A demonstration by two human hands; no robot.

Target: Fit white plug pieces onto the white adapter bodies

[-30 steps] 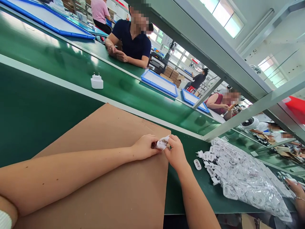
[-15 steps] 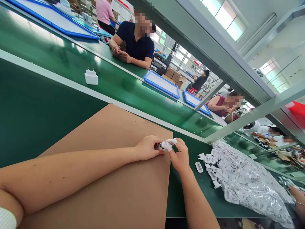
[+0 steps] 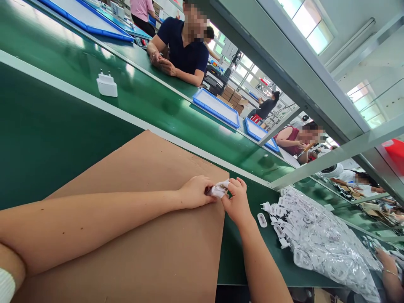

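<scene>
My left hand (image 3: 195, 192) and my right hand (image 3: 237, 201) meet over the far right corner of a brown cardboard sheet (image 3: 142, 235). Both are closed on one small white charger plug (image 3: 217, 191) held between them, mostly hidden by my fingers. My right fingertips wear white finger cots. A single white charger plug (image 3: 107, 85) stands with its pins up on the green conveyor belt (image 3: 142, 99) beyond the cardboard.
A heap of white plugs in clear plastic (image 3: 318, 237) lies to the right on the green table, another person's hand (image 3: 383, 261) at its far end. Blue trays (image 3: 216, 107) line the far side, where other people sit. A grey metal frame (image 3: 315, 168) runs overhead.
The lone plug on the belt has travelled left. My hands stay together on the small plug, with the right fingers shifting slightly around it.
</scene>
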